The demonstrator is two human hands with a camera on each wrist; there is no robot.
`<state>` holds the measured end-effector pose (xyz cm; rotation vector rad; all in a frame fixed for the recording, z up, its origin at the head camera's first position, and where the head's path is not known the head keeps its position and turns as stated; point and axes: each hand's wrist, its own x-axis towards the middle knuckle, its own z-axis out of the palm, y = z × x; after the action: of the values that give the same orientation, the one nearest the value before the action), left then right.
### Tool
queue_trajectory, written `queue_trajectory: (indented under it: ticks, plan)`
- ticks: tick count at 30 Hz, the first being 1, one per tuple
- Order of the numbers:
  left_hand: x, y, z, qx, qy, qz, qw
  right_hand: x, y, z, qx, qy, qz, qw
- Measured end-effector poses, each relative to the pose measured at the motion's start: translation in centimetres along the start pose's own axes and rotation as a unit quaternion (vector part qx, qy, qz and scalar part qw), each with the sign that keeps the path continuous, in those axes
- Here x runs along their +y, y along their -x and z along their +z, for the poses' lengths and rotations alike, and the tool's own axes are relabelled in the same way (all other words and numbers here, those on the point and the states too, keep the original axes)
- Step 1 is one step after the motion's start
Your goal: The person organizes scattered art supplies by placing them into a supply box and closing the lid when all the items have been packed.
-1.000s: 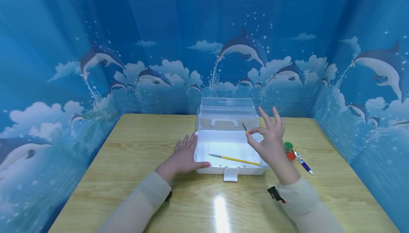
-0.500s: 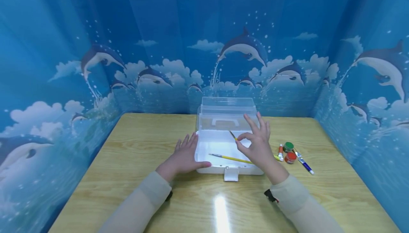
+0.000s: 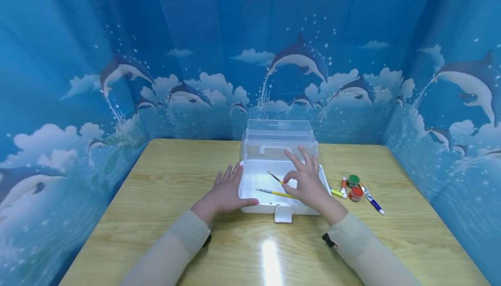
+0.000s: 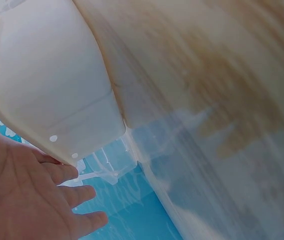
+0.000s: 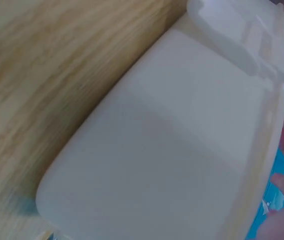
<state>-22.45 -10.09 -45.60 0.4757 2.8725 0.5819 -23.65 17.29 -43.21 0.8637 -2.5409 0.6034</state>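
An open white plastic box (image 3: pixel 258 170) stands on the table, its clear lid (image 3: pixel 279 136) tipped back behind it. A yellow paintbrush (image 3: pixel 275 193) lies inside near the front wall. My left hand (image 3: pixel 222 193) rests along the box's left rim, fingers extended and thumb over the front corner; the left wrist view has those fingers at the rim beside the outer wall (image 4: pixel 51 85). Over the box, my right hand (image 3: pixel 307 186) pinches a second, thin paintbrush (image 3: pixel 275 177) between thumb and forefinger, other fingers spread, bristles pointing up and left. The right wrist view does not show the held brush.
Right of the box lie a yellow tube (image 3: pixel 337 193), an orange tube (image 3: pixel 343 185), a green-lidded pot (image 3: pixel 353 180), a red pot (image 3: pixel 355 193) and a blue-and-white tube (image 3: pixel 374 203). A latch (image 3: pixel 283 214) hangs at the box's front. Dolphin-print curtains surround the wooden table (image 3: pixel 176 164).
My right hand has moved left and down with the pinched paintbrush, bringing it over the box's interior near the other brush. The tubes beside the box are uncovered. My left hand stays put.
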Motion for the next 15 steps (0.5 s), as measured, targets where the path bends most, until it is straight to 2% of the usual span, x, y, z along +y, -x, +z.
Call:
queue_trajectory:
  ticks: [7, 15]
  plan:
    - [0.02, -0.02, 0.21, 0.003, -0.006, 0.001, 1.0, 0.24, -0.08, -0.21, -0.094, 0.003, 0.016, 0.995]
    - [0.08, 0.06, 0.18, 0.009, -0.001, 0.004, 1.0, 0.64, -0.34, -0.05, -0.141, 0.007, 0.023, 0.99]
